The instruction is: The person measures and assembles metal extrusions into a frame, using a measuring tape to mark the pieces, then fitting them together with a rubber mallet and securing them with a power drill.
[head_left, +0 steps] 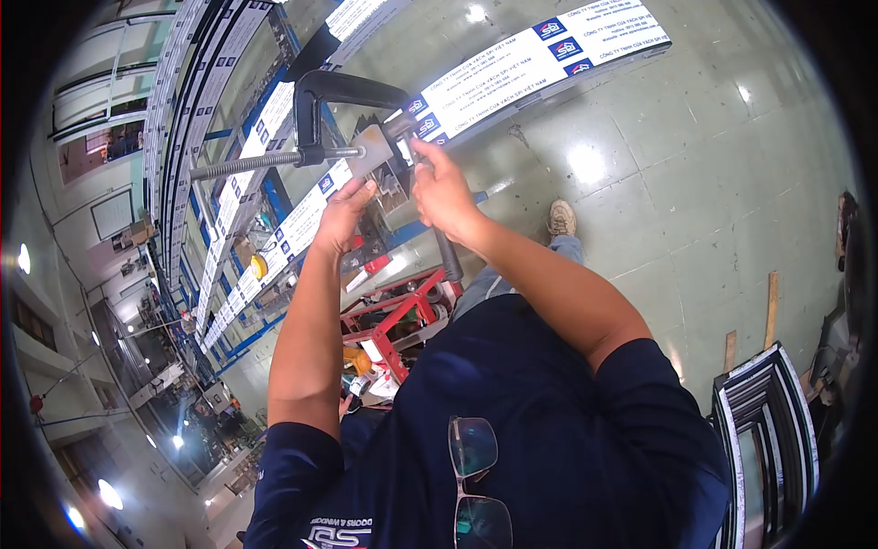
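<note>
My right hand (pixel 444 192) is closed round a hammer, whose dark handle (pixel 447 256) sticks out below my fist. The hammer's head (pixel 400 126) is up against the frame corner, partly hidden by my index finger. My left hand (pixel 344 215) is closed at the lower edge of a pale block (pixel 372 152), its fingertips partly hidden. A large black C-clamp (pixel 309 105) sits round the corner just above both hands. Its threaded screw (pixel 247 166) points left, with the tip against the block. White film printed with blue logos covers the long frame profile (pixel 512 78).
A yellow tape measure (pixel 259 266) lies on the wrapped profiles at left. A red tool cart (pixel 402 316) with tools stands close below my hands. Wrapped profiles (pixel 197 91) are racked at upper left. Dark frames (pixel 768 448) lean at lower right.
</note>
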{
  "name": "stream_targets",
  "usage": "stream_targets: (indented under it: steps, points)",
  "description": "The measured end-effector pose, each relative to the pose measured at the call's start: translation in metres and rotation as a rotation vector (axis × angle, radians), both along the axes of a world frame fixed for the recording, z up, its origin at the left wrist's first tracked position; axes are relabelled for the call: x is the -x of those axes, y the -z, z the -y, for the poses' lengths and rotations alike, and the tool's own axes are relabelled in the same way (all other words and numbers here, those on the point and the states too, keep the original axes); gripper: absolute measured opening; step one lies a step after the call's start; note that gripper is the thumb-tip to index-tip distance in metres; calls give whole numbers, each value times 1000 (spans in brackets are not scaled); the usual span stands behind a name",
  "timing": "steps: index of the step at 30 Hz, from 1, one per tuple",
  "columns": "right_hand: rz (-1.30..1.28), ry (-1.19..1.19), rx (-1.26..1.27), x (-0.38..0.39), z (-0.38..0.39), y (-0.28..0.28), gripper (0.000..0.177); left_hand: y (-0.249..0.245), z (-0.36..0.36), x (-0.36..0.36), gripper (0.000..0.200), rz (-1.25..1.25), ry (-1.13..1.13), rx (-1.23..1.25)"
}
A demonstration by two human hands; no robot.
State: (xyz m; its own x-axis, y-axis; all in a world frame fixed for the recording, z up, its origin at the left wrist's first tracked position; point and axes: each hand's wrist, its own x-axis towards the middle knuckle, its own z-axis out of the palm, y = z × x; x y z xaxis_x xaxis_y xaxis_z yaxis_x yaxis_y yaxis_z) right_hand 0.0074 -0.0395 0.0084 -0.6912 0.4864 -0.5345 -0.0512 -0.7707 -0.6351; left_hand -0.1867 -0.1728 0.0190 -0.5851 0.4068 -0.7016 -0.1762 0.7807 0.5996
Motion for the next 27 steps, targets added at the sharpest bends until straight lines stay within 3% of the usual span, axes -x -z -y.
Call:
stream_targets:
  steps: [4,7,10,13,17,19,24,26,27]
  points:
    - [-55,-86,36,-10,-5,3,42,-6,-1,-2,74,-17,52,6]
    - [42,30,-45,-18,8,-2,43,-4,-3,-2,71,-21,41,21]
    - [-21,-99,21,-21,13,-1,42,-5,-4,-9,65,-39,-5,39]
    - [-44,-53,51,-20,16,-1,43,-9,-7,-14,46,-55,63,-52]
    - [-9,-56,70,-19,12,-3,44,-12,-8,-18,47,-25,29,-99]
    - [34,-81,98,-20,8,-6,44,0,-4,-9,66,-39,45,-76]
    - [83,-155,8,-25,2,-13,45,-2,-10,-18,64,-101,-2,-87]
    - [140,-159,-37,-35,2,-14,44,1,-6,-16,62,-79,81,-184]
    - [143,-186,-144,-46,1,-25,44,-6,-8,-23,63,-96,63,-184]
